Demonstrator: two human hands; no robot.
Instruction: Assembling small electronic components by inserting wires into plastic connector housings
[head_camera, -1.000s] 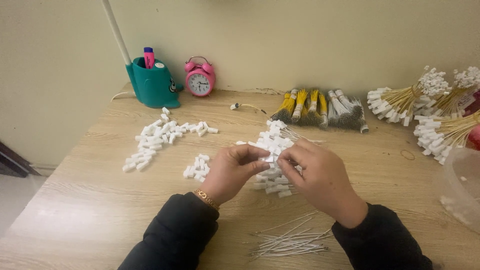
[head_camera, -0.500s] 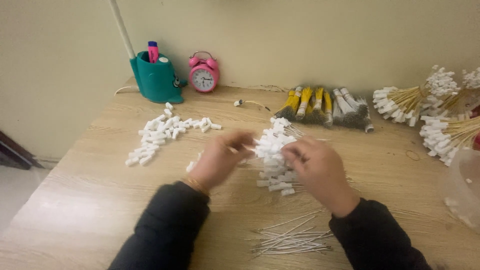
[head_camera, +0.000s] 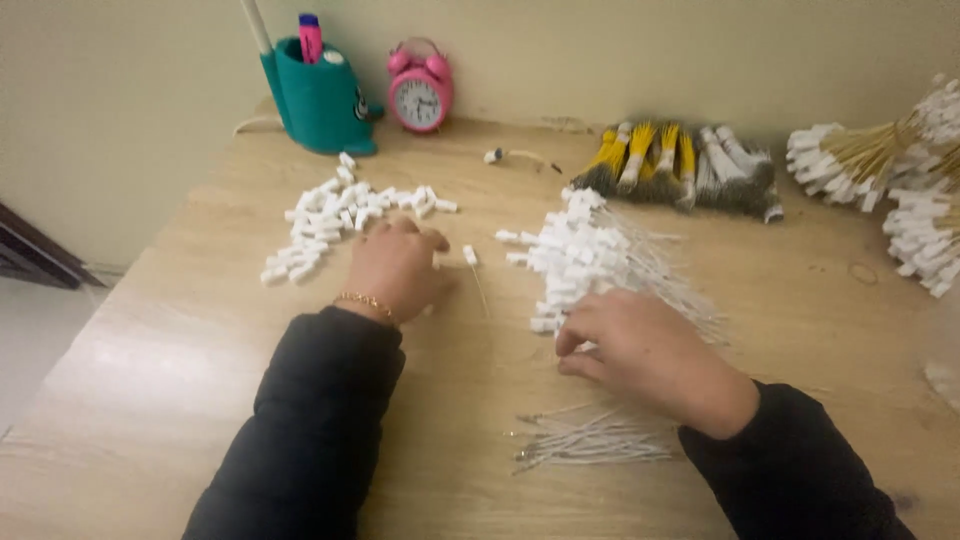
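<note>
- Head view: my left hand (head_camera: 395, 268) lies knuckles up on the table (head_camera: 180, 340), fingers curled down over some small white caps; I cannot tell whether they have closed on one.
- The loose caps (head_camera: 330, 222) spread just beyond that hand, toward the teal holder (head_camera: 318, 98) and the pink clock (head_camera: 421, 88) at the wall.
- One capped wire (head_camera: 474, 272) lies alone just right of my left hand.
- My right hand (head_camera: 645, 352) rests at the near edge of the capped pile (head_camera: 585, 250), fingertips (head_camera: 566, 343) bent together on its lowest pieces; whether they pinch one I cannot tell.
- Bare wires (head_camera: 590, 440) lie in a bundle just below my right hand.
- Yellow and grey bundles (head_camera: 680, 165) sit at the back, and tan-stemmed bunches (head_camera: 880, 150) at the far right.
</note>
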